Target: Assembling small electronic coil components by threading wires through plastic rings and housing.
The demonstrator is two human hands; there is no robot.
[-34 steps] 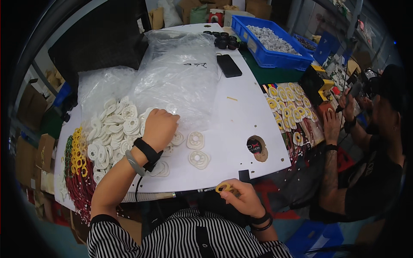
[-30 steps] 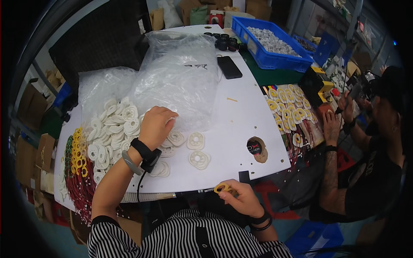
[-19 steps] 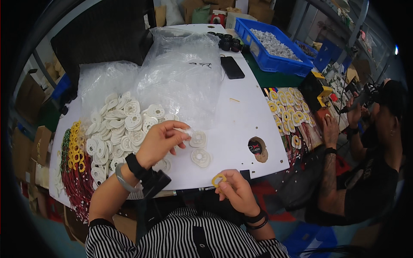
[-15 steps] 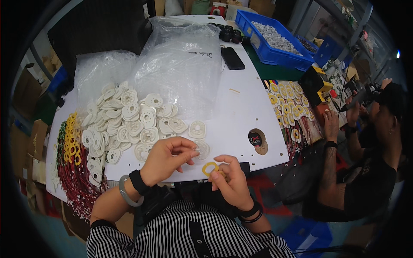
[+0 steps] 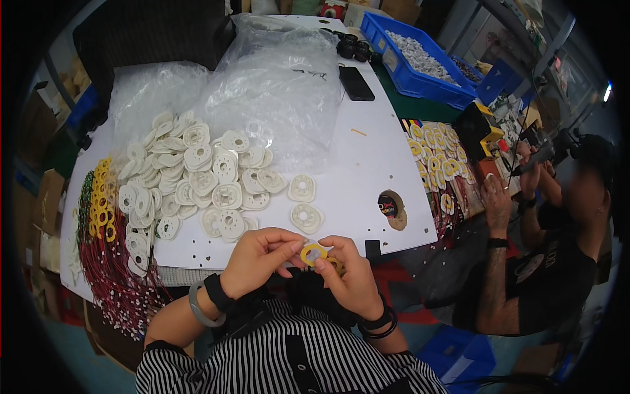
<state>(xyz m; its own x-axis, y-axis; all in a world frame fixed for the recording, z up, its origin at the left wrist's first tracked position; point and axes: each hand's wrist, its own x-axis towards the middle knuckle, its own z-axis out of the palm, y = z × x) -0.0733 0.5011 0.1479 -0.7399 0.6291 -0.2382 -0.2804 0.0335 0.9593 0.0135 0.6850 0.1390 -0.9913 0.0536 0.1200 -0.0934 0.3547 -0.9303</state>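
Note:
A flat yellow ring is pinched between the thumb and fingers of my right hand, above the table's near edge. More yellow shows under those fingers, partly hidden. My left hand is closed in a pinch right against the ring's left side; a pale, see-through bit shows by its fingertips, too small to name. Just beyond my hands lie two separate white plastic discs, a nearer one and a farther one. A large heap of similar white discs spreads to the left.
Clear plastic bags lie behind the heap. Yellow rings on red wires hang over the left edge. A phone, a round table hole and a blue crate are to the right. A co-worker sits at far right.
My hands have come together, the left moving right and nearer to meet the yellow ring. My right hand has brought the ring slightly left. The view has shifted a little.

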